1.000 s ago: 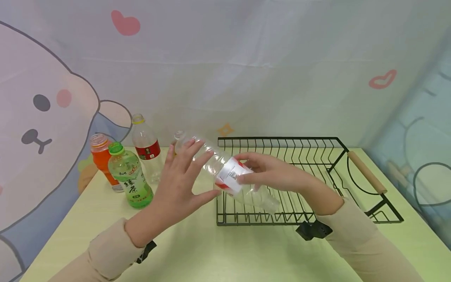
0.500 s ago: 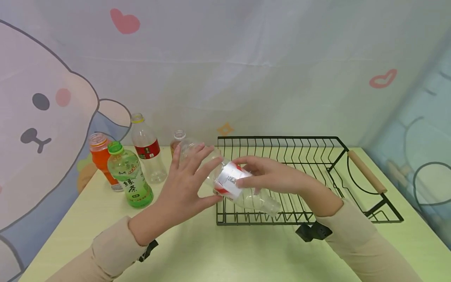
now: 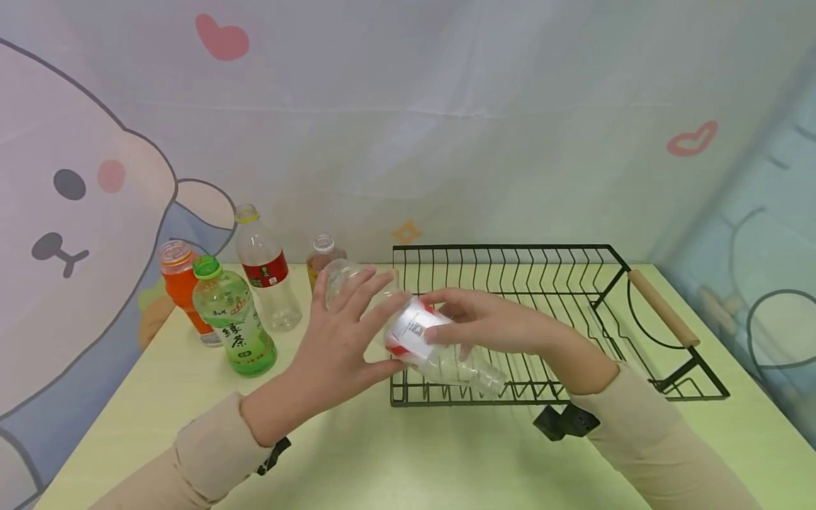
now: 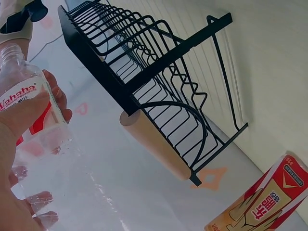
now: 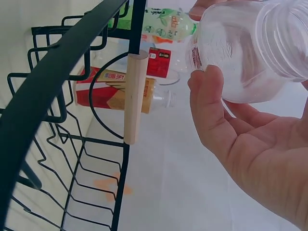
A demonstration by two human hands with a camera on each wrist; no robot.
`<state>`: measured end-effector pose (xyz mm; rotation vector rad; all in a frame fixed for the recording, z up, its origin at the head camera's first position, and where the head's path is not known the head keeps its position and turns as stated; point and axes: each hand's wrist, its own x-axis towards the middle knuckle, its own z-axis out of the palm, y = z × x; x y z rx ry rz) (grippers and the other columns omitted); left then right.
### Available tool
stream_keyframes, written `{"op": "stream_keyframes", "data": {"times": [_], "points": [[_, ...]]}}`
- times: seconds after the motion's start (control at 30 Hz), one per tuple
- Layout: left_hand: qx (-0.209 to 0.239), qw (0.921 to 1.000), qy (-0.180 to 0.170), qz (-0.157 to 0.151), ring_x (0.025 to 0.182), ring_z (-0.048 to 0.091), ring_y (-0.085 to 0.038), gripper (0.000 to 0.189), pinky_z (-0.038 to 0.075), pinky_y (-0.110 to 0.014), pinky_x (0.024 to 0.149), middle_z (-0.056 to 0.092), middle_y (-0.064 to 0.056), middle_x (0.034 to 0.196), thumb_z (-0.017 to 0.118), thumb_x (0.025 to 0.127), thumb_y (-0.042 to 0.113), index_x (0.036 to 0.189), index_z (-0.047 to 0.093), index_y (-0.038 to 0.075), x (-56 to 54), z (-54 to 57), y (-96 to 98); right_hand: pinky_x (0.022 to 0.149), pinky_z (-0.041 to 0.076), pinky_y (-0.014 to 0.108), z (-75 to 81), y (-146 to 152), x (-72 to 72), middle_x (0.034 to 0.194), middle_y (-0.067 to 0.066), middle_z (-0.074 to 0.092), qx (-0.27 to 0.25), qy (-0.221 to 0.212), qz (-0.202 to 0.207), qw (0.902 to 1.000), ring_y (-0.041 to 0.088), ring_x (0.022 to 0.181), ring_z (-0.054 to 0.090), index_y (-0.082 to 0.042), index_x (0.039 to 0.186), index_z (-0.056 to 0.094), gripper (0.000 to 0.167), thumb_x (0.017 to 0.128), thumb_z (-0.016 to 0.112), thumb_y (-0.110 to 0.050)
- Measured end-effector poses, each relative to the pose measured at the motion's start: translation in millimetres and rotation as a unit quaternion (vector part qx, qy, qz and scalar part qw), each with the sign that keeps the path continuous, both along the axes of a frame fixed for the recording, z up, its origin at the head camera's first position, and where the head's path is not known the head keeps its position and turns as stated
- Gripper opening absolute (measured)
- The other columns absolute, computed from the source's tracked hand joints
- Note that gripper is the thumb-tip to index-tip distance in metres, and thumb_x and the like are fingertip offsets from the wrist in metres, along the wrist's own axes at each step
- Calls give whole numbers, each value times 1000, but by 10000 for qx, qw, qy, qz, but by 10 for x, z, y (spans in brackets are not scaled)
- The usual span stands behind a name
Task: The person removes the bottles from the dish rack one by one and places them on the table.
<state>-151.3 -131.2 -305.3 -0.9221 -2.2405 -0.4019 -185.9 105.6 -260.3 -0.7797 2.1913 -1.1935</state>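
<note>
A clear plastic bottle (image 3: 406, 334) with a white and red label lies slanted between both hands, neck toward the lower right, over the left end of a black wire dish rack (image 3: 394, 397). My left hand (image 3: 341, 340) grips its base end with spread, bent fingers. Around the label, my right hand (image 3: 494, 322) pinches it between thumb and fingers. The left wrist view shows the uncapped neck upward and Wahaha printing on the bottle (image 4: 21, 96). In the right wrist view the open mouth of the bottle (image 5: 236, 53) is close, with fingers behind it.
Left on the table stand an orange bottle (image 3: 191, 294), a green tea bottle (image 3: 239, 333) and a clear bottle with red label (image 3: 268, 273). Another small bottle (image 3: 324, 244) stands behind the left hand. The rack has a wooden handle (image 3: 663, 308) at its right end.
The held bottle's base has dropped and the bottle has turned a little, its label shifting left and down. My left hand moved slightly right; the small bottle behind shows more.
</note>
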Motion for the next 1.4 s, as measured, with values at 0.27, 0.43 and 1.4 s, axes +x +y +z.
{"op": "stream_keyframes", "data": {"times": [0.27,0.43,1.4], "points": [[-84,9999,92,60,130,38,-32,80,11,-69,108,48,-12,138,91,60,38,128,54,19,-16,-37,28,73,55,40,8,-12,21,116,8,62,69,22,-6,10000,30,96,60,-9,142,41,58,93,63,-31],[-107,9999,86,64,127,39,-34,78,16,-72,103,49,-12,134,91,59,37,126,55,20,-8,-42,51,72,55,38,2,-12,29,114,8,63,91,2,24,10000,25,96,61,-9,143,40,58,94,62,-31],[433,9989,-145,107,122,41,-32,81,23,-63,105,51,-12,131,93,59,30,128,52,15,-51,-149,-2,82,51,36,22,133,70,125,10,61,25,309,-548,9980,24,109,59,-14,143,43,50,100,49,-38]]}}
